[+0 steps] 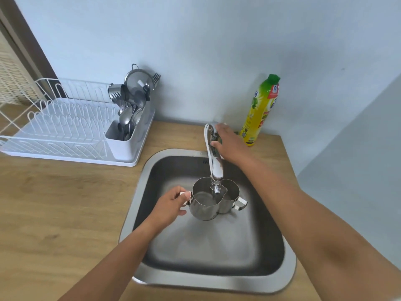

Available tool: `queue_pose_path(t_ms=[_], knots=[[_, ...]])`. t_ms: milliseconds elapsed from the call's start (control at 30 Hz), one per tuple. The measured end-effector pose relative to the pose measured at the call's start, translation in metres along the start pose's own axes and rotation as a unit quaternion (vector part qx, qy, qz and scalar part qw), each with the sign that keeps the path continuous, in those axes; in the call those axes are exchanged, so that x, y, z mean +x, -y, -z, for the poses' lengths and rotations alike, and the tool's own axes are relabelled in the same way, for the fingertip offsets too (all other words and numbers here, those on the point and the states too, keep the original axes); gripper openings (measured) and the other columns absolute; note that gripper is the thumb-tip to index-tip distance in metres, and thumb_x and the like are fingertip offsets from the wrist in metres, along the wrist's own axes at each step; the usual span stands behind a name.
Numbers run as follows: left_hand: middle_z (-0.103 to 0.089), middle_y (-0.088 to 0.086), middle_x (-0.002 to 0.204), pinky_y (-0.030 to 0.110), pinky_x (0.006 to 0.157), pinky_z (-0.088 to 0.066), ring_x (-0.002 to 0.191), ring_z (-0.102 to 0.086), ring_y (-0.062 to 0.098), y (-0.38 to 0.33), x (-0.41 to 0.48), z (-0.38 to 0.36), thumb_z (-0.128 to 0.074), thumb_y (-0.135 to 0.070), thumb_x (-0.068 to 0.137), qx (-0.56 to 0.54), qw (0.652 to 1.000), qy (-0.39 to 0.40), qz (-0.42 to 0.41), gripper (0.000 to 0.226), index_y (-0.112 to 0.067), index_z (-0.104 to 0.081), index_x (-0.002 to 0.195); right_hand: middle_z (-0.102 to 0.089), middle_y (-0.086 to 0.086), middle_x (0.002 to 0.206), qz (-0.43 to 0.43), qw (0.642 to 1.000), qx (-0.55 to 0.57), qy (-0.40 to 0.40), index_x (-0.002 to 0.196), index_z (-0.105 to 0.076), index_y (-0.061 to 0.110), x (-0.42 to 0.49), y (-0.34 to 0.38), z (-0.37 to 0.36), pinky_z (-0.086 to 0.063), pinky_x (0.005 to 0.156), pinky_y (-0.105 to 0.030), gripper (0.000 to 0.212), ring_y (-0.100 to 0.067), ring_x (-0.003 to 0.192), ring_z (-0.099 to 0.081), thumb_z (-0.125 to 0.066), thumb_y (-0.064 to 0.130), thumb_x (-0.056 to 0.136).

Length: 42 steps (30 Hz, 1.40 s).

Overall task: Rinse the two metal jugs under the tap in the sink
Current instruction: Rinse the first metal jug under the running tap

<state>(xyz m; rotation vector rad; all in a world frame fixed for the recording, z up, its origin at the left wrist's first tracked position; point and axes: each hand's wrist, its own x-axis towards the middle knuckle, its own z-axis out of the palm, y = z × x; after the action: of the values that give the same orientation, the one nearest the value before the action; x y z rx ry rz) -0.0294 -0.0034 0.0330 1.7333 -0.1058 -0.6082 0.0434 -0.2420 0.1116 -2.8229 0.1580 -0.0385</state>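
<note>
Left hand (pixel 173 203) is gripping the left jug (pixel 202 206) by its handle, keeping its mouth under the spout (pixel 216 164). The right jug (pixel 232 199) is sitting against it, both in the sink (pixel 138 192). Right hand (pixel 230 144) is clasping the tap lever (pixel 207 132), probably to set the flow. Can't tell if water's running.

Bright, even daylight; glare on tap (pixel 213 157); wide-angle bending at edges, slightly soft overall.
</note>
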Motion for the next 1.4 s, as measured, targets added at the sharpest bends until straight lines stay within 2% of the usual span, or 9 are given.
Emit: queue_pose_path(t_ms=[133,400,733,933,1067,1167,1233,1333,1400], knots=[[-0.061,0.004,0.089,0.029,0.074,-0.057,0.085,-0.059,0.017,-0.001,0.0,-0.002,-0.055,-0.023,0.098,0.0,1.0,-0.007,0.0,0.021,-0.018,-0.058,0.078,-0.014,-0.003,0.165,0.01,0.997,-0.069,0.02,0.155,-0.019,0.011,0.017,0.001,-0.007,-0.026,0.115,-0.043,0.059,-0.018,0.152,-0.01,-0.041,0.028,0.103],[-0.059,0.003,0.089,0.024,0.07,-0.056,0.086,-0.058,0.017,-0.001,0.002,-0.003,-0.054,-0.023,0.099,-0.006,1.0,-0.006,0.0,0.021,-0.018,-0.055,0.078,-0.02,-0.009,0.164,0.055,0.99,-0.132,0.018,0.154,-0.024,0.008,0.033,-0.012,-0.014,-0.024,0.118,-0.04,0.054,-0.023,0.151,-0.019,-0.04,0.021,0.103],[-0.059,0.001,0.087,0.031,0.077,-0.057,0.085,-0.058,0.015,-0.001,0.004,-0.004,-0.053,-0.021,0.099,-0.015,1.0,-0.003,0.003,0.02,-0.015,-0.055,0.08,-0.033,-0.001,0.158,0.044,0.994,-0.097,0.03,0.144,-0.039,0.017,0.047,-0.015,-0.003,-0.045,0.096,-0.038,0.045,-0.03,0.132,-0.05,-0.046,0.013,0.099],[-0.059,0.001,0.086,0.033,0.079,-0.057,0.085,-0.057,0.016,-0.001,0.004,-0.004,-0.053,-0.021,0.099,-0.015,1.0,0.005,0.001,0.019,-0.015,-0.055,0.081,-0.034,-0.004,0.159,0.041,0.995,-0.084,0.046,0.148,-0.035,0.014,0.046,-0.01,0.005,-0.038,0.105,-0.036,0.045,-0.024,0.141,-0.039,-0.04,0.017,0.103],[-0.059,0.001,0.087,0.037,0.082,-0.057,0.086,-0.057,0.017,0.002,0.004,-0.003,-0.053,-0.02,0.099,-0.016,1.0,0.006,0.006,0.019,-0.016,-0.055,0.081,-0.026,-0.006,0.162,-0.013,0.998,0.058,0.013,0.155,-0.023,0.012,0.027,-0.003,0.01,-0.026,0.116,-0.035,0.053,-0.022,0.148,-0.026,-0.038,0.022,0.105],[-0.058,0.001,0.087,0.036,0.081,-0.057,0.086,-0.057,0.017,0.005,0.005,-0.002,-0.053,-0.021,0.099,-0.012,1.0,0.005,0.007,0.021,-0.017,-0.055,0.079,-0.043,-0.009,0.152,-0.081,0.976,0.182,-0.086,0.15,-0.034,0.01,-0.005,-0.003,0.008,-0.032,0.11,-0.033,0.047,-0.024,0.139,-0.04,-0.037,0.016,0.104],[-0.058,0.002,0.088,0.036,0.08,-0.057,0.086,-0.057,0.018,0.006,0.004,-0.002,-0.053,-0.02,0.099,-0.007,1.0,0.003,0.011,0.021,-0.017,-0.055,0.079,-0.052,-0.009,0.143,-0.142,0.953,0.245,-0.11,0.145,-0.044,0.012,-0.032,-0.012,-0.003,-0.036,0.106,-0.033,0.043,-0.025,0.132,-0.048,-0.036,0.013,0.102],[-0.061,0.002,0.088,0.039,0.08,-0.058,0.086,-0.058,0.02,0.009,0.005,-0.002,-0.055,-0.022,0.098,-0.012,1.0,0.006,0.023,0.02,-0.018,-0.056,0.079,-0.061,-0.008,0.132,-0.214,0.922,0.319,-0.046,0.132,-0.057,0.018,-0.079,-0.028,-0.032,-0.048,0.092,-0.037,0.043,-0.028,0.117,-0.059,-0.04,0.006,0.095],[-0.063,0.002,0.089,0.04,0.08,-0.058,0.085,-0.059,0.021,0.011,0.003,-0.002,-0.054,-0.023,0.099,-0.015,0.999,0.013,0.029,0.019,-0.017,-0.057,0.081,-0.061,-0.004,0.128,-0.207,0.913,0.348,0.043,0.132,-0.056,0.023,-0.112,-0.029,-0.046,-0.051,0.08,-0.029,0.047,-0.023,0.11,-0.062,-0.045,0.002,0.092]])
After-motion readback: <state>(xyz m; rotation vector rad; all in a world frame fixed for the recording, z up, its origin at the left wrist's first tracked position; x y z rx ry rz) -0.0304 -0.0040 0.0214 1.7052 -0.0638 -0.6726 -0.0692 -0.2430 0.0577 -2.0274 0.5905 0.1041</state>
